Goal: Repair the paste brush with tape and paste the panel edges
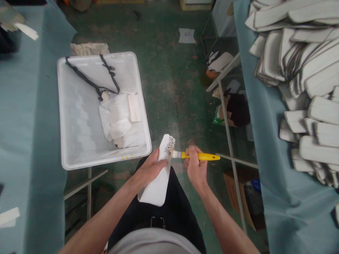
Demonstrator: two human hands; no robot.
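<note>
My left hand (153, 165) grips a long white piece with rounded corners (159, 185) along its side, thumb across its face. The piece is tilted in front of my lap, and dark marks cover its far right edge. In my right hand (195, 165) is a paintbrush (209, 156) with a yellow handle, held near the metal band. Its pale bristles reach the marked edge of the white piece; whether they touch it I cannot tell exactly.
To the left stands a white bin (79, 134) with a black strap and white bags inside. Blue-green cloth covers a table (288, 211) at right, piled with grey-white pieces (317, 148), and another table (47, 116) at left. A cardboard box (233, 187) sits under the right table.
</note>
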